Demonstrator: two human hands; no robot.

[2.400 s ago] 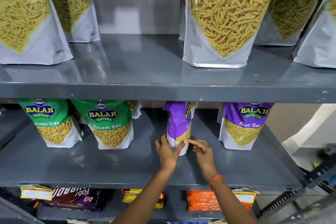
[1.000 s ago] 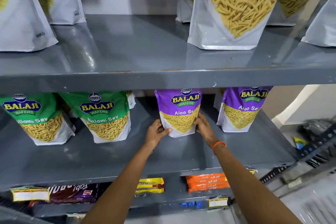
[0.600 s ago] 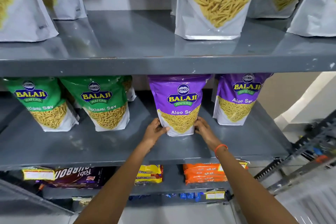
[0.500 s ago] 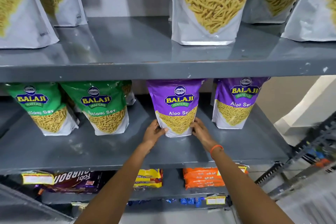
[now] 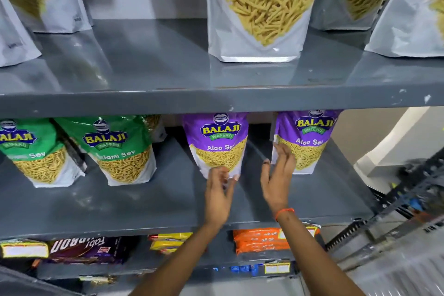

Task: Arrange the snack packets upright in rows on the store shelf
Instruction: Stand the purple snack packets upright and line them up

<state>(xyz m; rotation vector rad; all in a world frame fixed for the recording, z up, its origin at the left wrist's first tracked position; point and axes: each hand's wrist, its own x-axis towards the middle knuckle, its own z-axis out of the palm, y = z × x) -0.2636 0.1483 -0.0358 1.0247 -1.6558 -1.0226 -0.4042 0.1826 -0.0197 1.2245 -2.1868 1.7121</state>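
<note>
A purple Aloo Sev packet [image 5: 216, 142] stands upright on the grey middle shelf [image 5: 144, 199], facing me. My left hand [image 5: 217, 197] reaches up to its lower edge, and its blurred fingertips touch the packet's base without closing around it. My right hand [image 5: 278, 175] is off that packet, fingers spread, in the gap to the right. It overlaps the lower left corner of a second purple Aloo Sev packet [image 5: 310, 137]. Two green Ratlami Sev packets [image 5: 117, 149] [image 5: 31, 151] stand upright to the left in the same row.
The upper shelf [image 5: 156, 60] carries large sev pouches [image 5: 259, 7] with a wide gap left of centre. Below the middle shelf lie orange packets [image 5: 257, 240], yellow packets [image 5: 170, 243] and a dark biscuit pack [image 5: 84, 247]. A metal rack [image 5: 396, 218] stands at the right.
The purple packet was turned from edge-on to face me and set upright. Both hands have now come off its sides: the right moved right, the left shifted under its base.
</note>
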